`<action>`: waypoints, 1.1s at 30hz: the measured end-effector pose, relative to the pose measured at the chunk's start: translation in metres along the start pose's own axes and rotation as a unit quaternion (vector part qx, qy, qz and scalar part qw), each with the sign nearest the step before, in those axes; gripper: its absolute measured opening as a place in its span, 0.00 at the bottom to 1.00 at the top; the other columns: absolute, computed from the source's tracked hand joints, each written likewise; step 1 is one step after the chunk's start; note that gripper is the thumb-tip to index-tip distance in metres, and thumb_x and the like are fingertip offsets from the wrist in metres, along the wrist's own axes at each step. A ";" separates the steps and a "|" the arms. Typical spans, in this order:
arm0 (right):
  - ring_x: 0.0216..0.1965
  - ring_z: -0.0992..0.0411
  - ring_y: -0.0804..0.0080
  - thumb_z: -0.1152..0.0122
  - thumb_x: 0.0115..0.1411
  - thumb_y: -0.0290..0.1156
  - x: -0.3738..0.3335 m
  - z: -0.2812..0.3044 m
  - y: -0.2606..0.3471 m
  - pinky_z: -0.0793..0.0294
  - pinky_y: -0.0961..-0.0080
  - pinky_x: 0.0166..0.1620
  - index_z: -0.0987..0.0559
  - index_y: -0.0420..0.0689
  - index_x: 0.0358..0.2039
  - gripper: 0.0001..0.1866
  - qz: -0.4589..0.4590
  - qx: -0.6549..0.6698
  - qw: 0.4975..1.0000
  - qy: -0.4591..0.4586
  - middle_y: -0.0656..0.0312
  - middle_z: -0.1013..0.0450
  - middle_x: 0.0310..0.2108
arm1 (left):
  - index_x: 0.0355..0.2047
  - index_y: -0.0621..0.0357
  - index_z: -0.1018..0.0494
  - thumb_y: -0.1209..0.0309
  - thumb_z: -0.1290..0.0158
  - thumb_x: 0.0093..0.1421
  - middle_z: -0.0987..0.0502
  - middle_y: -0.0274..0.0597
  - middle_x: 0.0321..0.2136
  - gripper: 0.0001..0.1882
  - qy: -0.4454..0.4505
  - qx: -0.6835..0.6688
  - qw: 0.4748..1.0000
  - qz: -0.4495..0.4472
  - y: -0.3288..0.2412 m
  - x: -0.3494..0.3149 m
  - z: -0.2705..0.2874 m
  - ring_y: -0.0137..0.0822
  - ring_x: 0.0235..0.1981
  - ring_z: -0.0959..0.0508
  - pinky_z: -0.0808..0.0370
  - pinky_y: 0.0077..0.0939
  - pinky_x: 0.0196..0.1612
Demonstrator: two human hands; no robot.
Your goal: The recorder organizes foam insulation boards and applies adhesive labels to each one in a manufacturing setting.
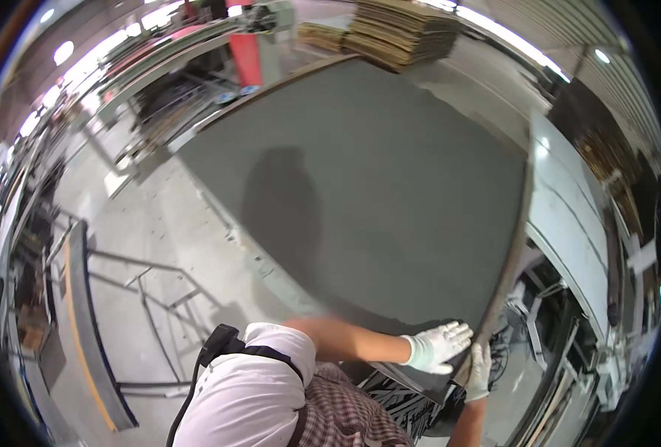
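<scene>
A large dark grey sheet (390,194) lies flat before me, with a narrow brown edge strip (511,264) along its right side. My left hand (438,348), in a white glove, rests flat on the sheet by its near right corner, fingers stretched out. Just right of it, my right hand (479,372), also gloved in white, is at the brown edge with its fingers together against the strip. The underside of the right hand's grip is hidden. Below that corner hang or lie many thin dark and pale strips (390,398).
A pale-topped table (569,216) stands close on the right. Stacked brown boards (401,33) are at the back. Far left is a long machine frame (174,56) with a red part (245,59). A metal stand (96,328) with a yellow-edged top stands near left.
</scene>
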State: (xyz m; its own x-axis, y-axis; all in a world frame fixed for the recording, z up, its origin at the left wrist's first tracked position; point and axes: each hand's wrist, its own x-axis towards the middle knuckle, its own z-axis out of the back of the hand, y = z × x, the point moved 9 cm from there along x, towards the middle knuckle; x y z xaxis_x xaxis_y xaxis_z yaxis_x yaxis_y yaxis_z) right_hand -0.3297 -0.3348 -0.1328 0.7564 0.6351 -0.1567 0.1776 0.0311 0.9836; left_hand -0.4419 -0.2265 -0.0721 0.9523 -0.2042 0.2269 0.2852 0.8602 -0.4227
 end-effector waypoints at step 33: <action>0.67 0.51 0.49 0.54 0.64 0.53 0.229 -0.774 0.038 0.50 0.58 0.67 0.41 0.33 0.62 0.38 0.166 -0.675 0.717 -0.041 0.44 0.47 0.66 | 0.46 0.70 0.26 0.74 0.50 0.64 0.21 0.50 0.42 0.14 -0.278 -0.274 0.671 0.630 0.470 -1.073 0.277 0.36 0.45 0.22 0.27 0.28 0.52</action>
State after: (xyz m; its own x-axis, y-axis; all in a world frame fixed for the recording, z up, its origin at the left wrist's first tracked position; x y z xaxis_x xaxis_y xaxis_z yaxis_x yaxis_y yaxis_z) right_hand -0.6369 0.4096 -0.0625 0.6602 0.7344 0.1573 -0.7511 0.6433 0.1488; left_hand -1.3599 0.5260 -0.2712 0.3307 0.8612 -0.3860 -0.5664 -0.1460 -0.8111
